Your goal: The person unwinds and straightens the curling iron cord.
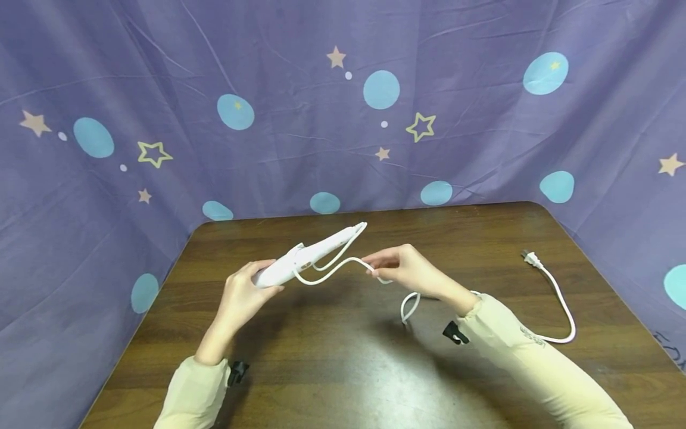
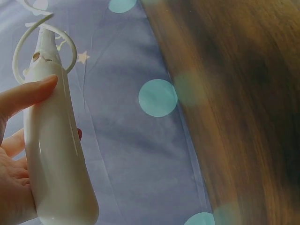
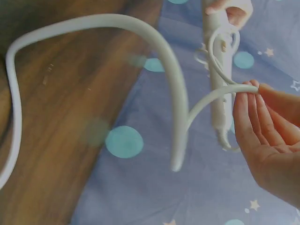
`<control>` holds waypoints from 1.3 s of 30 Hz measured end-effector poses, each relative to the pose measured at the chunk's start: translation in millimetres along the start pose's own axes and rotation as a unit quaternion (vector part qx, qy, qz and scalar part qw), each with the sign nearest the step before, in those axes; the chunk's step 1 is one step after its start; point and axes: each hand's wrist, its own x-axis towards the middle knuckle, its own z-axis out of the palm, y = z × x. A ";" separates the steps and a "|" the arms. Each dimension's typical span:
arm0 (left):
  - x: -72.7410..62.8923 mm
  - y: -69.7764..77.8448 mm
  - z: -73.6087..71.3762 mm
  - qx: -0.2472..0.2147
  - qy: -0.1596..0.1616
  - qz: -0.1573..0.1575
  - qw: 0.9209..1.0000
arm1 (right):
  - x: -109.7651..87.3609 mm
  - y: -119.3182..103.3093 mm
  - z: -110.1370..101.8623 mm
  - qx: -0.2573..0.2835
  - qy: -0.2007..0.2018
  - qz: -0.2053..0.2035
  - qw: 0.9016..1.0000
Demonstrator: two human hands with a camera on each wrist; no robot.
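My left hand (image 1: pixel 241 298) grips the thick end of a long white corded appliance (image 1: pixel 278 271), shaped like a hair curler, above the table. In the left wrist view, the thumb lies along the smooth body of the appliance (image 2: pixel 58 154). From its narrow end comes a white cord (image 1: pixel 312 283), looped round the body. To the right, my right hand (image 1: pixel 412 271) pinches this cord between thumb and fingertips. Beyond the pinch, a thick bend of cord (image 3: pixel 176 75) hangs across the right wrist view.
The brown wooden table (image 1: pixel 321 369) lies under both hands. A two-prong plug (image 1: pixel 532 258) rests at its right side, its cord curving back beneath my right sleeve. A purple patterned curtain (image 1: pixel 300 137) hangs behind the table and along its sides.
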 end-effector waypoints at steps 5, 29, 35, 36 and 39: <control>-2.6 -4.0 -0.5 0.011 -0.008 0.014 1.000 | -1.0 -10.1 -7.7 0.006 0.010 -0.012 1.000; -11.1 -9.2 -8.4 -0.017 -0.106 0.047 0.993 | 24.0 -13.0 -41.0 0.073 0.144 -0.027 0.987; -11.8 -6.4 -11.0 -0.039 -0.104 0.053 0.992 | 25.7 -0.3 -44.6 0.082 0.174 -0.018 0.981; -12.0 -6.0 -11.6 -0.041 -0.101 0.051 0.993 | 25.8 2.1 -45.0 0.082 0.175 -0.016 0.981; -12.8 -5.2 -13.4 -0.043 -0.096 0.039 0.994 | 26.0 9.6 -45.6 0.079 0.179 -0.008 0.981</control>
